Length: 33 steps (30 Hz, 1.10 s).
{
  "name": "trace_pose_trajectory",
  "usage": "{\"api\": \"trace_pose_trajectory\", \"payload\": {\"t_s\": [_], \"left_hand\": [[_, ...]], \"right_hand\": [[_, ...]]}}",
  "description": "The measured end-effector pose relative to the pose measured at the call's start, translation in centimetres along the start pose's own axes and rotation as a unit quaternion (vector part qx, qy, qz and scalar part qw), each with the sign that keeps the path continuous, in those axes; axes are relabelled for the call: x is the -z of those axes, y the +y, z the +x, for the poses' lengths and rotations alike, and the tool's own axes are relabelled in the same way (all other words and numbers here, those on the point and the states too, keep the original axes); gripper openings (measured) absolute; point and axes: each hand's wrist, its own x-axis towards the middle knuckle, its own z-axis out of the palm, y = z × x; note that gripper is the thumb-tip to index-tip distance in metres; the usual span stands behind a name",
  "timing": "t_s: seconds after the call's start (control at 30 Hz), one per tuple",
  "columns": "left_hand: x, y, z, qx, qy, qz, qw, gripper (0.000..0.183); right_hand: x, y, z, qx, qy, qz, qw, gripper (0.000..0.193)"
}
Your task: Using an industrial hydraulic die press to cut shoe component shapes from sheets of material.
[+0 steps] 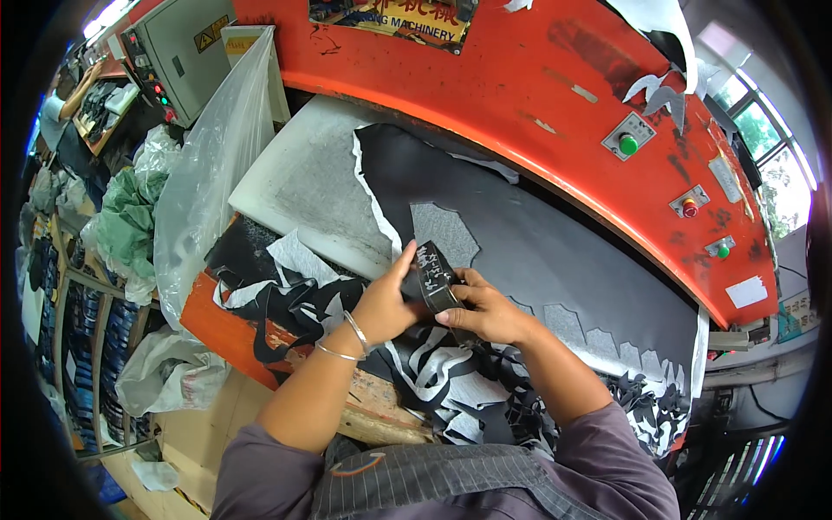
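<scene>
Between my two hands is a dark cutting die (436,279), a narrow metal-edged form with pale markings on its side. My left hand (386,299), a silver bangle at its wrist, grips it from the left with the thumb raised along its edge. From the right, my right hand (487,310) holds it with thumb and fingers. The die is tilted above the front edge of a black leather-like sheet (537,234). A grey cut-out area (444,232) shows just beyond the die, and more notches run along the sheet's near edge. My hands hide part of the die.
A red press (520,95) with green and red buttons spans the far side. The sheet lies on a white cutting board (299,173). Black and white scraps (459,394) pile up near me. At left hang clear plastic sheeting (217,165) and a grey control box (178,61); another person works far left.
</scene>
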Motion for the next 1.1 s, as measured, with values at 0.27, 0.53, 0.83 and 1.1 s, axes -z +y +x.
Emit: {"api": "trace_pose_trajectory", "payload": {"t_s": [0.27,0.53,0.83,1.1], "left_hand": [[3.5,0.9,-3.5,0.115,-0.177,0.199,0.957,0.043],[3.4,-3.1,4.4,0.081,0.148,0.177,0.97,0.061],[4.5,-7.5,11.0,0.098,0.23,0.347,0.904,0.077],[4.4,-6.8,10.7,0.097,0.2,0.34,0.914,0.076]], "right_hand": [[6.3,-1.5,10.7,0.151,0.043,-0.267,0.951,0.04],[7.3,2.7,18.1,0.22,0.098,-0.28,0.929,0.059],[7.3,6.7,14.5,0.138,0.168,-0.258,0.941,0.067],[7.4,7.1,14.1,0.125,0.185,-0.264,0.938,0.066]]}}
